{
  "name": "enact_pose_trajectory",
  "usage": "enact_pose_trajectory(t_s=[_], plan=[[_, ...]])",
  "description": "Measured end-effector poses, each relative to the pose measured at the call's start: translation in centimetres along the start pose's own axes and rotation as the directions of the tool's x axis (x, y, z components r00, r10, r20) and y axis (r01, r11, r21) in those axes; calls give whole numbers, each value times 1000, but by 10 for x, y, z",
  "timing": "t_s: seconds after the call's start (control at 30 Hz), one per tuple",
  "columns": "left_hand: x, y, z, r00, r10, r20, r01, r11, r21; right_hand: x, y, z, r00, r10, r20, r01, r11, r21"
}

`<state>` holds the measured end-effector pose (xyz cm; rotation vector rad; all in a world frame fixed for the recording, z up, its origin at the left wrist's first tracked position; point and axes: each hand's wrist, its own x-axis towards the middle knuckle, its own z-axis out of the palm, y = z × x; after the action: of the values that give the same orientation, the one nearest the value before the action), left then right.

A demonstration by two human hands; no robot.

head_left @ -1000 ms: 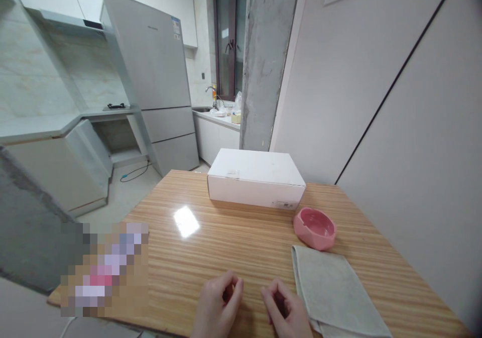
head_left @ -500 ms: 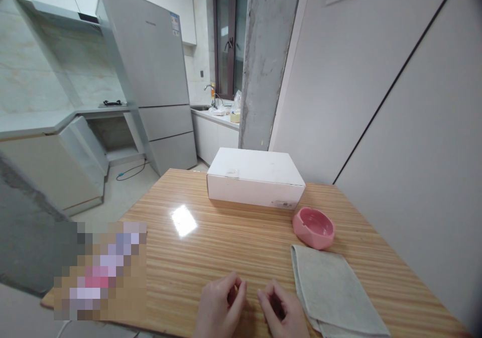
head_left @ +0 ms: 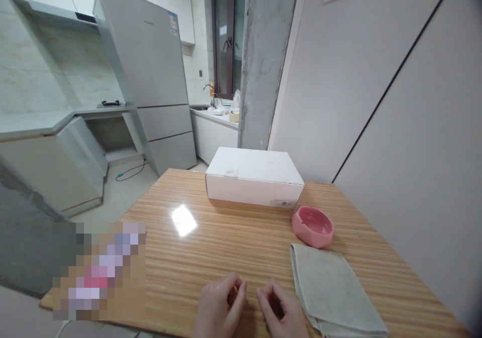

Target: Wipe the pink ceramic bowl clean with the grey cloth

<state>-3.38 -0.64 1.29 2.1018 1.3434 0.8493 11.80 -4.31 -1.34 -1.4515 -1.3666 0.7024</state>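
The left hand [head_left: 220, 305] and right hand [head_left: 281, 310] rest just apart at the near edge of the wooden table [head_left: 211, 257], both half-closed with the fingers curled inward. Nothing shows in either (the curled fingers hide part of each palm). Nearest is a folded gray towel [head_left: 331, 290], lying flat just beside the right hand, with its near end hanging over the table edge.

Just beyond the towel sits a faceted pink dish [head_left: 312, 226], almost touching its far edge. A careless tug on the towel could shove the dish, and a hard enough knock could chip it or tip it over. The overhanging end could also pull the towel off the table if snagged.

Farther on stands a closed white box [head_left: 253, 177]. A small label [head_left: 280, 203] on its front carries print too small to read, as does the sticker [head_left: 172, 24] on the fridge [head_left: 145, 51] behind it. A pixelated patch [head_left: 98, 270] hides the table's left corner.
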Motion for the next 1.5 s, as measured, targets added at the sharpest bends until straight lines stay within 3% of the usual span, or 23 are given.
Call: enact_pose_trajectory(t_s=[0.3, 0.63, 1.5], plan=[[-1, -1, 1, 996, 76, -51, -73, 996, 51, 5, 0, -12, 983, 19, 181, -12, 999, -40], [-1, 0, 1, 996, 79, -44, -76, 995, 67, 0, 2, -1, 1000, -13, 18, 13, 999, -35], [-2, -3, 0, 992, 126, -3, -126, 989, 73, 0, -3, 1, 1000, -1, -6, 1, 1000, -25]])
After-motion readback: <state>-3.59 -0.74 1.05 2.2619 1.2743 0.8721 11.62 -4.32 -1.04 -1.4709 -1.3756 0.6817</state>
